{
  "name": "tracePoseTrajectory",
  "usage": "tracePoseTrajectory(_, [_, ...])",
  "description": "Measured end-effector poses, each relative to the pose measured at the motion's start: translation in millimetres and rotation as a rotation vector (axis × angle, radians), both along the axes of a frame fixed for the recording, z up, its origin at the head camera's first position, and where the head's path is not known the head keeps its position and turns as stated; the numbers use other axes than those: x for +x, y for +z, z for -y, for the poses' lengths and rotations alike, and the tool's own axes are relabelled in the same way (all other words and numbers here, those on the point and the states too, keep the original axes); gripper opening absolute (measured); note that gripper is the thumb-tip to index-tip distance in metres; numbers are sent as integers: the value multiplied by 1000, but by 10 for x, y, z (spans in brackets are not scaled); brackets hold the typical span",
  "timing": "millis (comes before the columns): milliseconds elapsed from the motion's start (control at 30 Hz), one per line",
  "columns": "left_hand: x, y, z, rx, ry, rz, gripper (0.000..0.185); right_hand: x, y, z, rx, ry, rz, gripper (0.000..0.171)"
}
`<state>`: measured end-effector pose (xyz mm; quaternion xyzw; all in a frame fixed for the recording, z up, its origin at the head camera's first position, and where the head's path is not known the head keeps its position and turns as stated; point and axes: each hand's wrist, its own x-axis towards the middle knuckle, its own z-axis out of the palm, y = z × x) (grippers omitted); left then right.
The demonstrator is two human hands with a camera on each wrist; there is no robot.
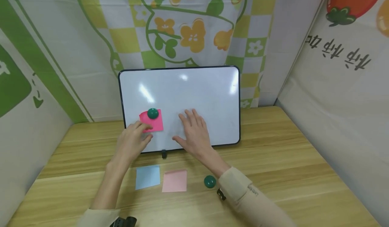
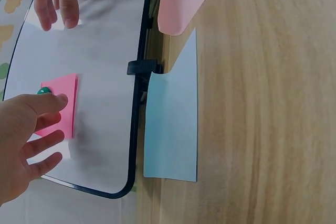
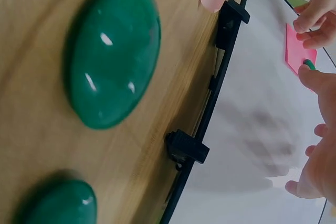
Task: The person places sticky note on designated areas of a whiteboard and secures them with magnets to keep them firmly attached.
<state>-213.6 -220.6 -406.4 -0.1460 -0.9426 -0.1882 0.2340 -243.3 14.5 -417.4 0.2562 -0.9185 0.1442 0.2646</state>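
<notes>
The left hand is reaching up to the whiteboard, its fingertips touching the lower corner of the bright pink note and covering part of it; the fingers are lying loosely extended, pinching nothing. Just above those fingertips a green magnet is pinning the note to the board, half hidden in the left wrist view. The right hand is pressing flat on the bare board beside the note, fingers spread and straight, holding nothing. Below both hands, on the wooden table, a blue note and a pale pink note are lying side by side. Near the right sleeve a second green magnet is resting; the right wrist view shows another one at its lower edge, cut off.
</notes>
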Motion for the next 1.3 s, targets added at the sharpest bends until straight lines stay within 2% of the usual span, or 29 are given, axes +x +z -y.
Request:
tracePoseTrajectory(300, [2,-78,4,0,-24,-32,23,63,-21,-50,-70,-18,37,82])
tracePoseTrajectory(567, [48,-132,16,-8,-21,0,21,117,-62,-144,-124,-15,82,81])
tracePoseTrajectory(767, [93,-149,18,-5,-15,24,21,140,-102,-214,-123,-18,87,82])
tracePoseTrajectory(1033, [134,-173,7,-21,-26,19,30,189,-124,-279,-110,-20,86,84])
tracePoseTrajectory(1300, [190,-186,3,-56,-30,50,35,266,-155,-353,-118,-21,170,89])
